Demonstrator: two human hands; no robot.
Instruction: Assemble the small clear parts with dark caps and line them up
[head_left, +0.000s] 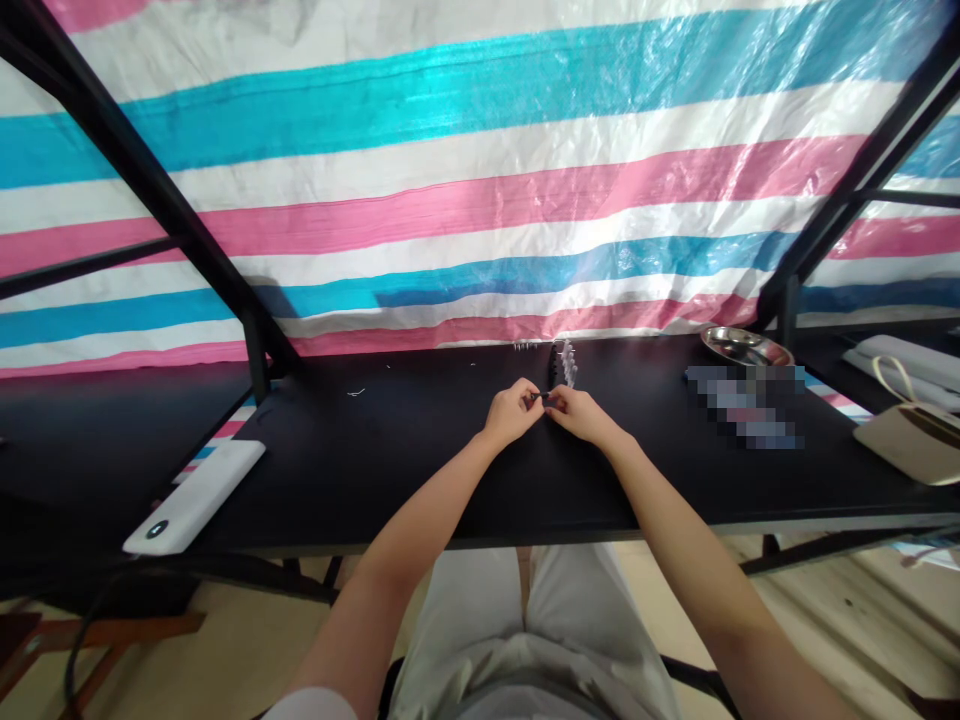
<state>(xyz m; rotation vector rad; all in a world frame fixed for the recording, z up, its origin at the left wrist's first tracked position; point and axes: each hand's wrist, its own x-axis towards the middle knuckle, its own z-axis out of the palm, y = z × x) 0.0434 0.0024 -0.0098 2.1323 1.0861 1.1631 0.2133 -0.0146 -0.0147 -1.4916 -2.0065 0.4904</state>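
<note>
My left hand (510, 414) and my right hand (577, 412) meet just above the black tabletop (360, 470), fingertips almost touching. Between them is a small black piece (543, 396), pinched from both sides; it is too small to tell its kind. Right behind my fingers stands a row of small black parts (553, 366). Alongside it runs a row of pale, greyish spiky parts (568, 362). Farther back, near the table's rear edge, lies a short line of tiny light pieces (526, 346).
A white power bank (196, 500) lies at the table's left end. Toward the right are a shiny metal dish (742, 346), a pixelated item (750, 408) and a beige pouch (911, 442). Black metal posts (161, 195) slant up on both sides before a striped tarp (480, 215).
</note>
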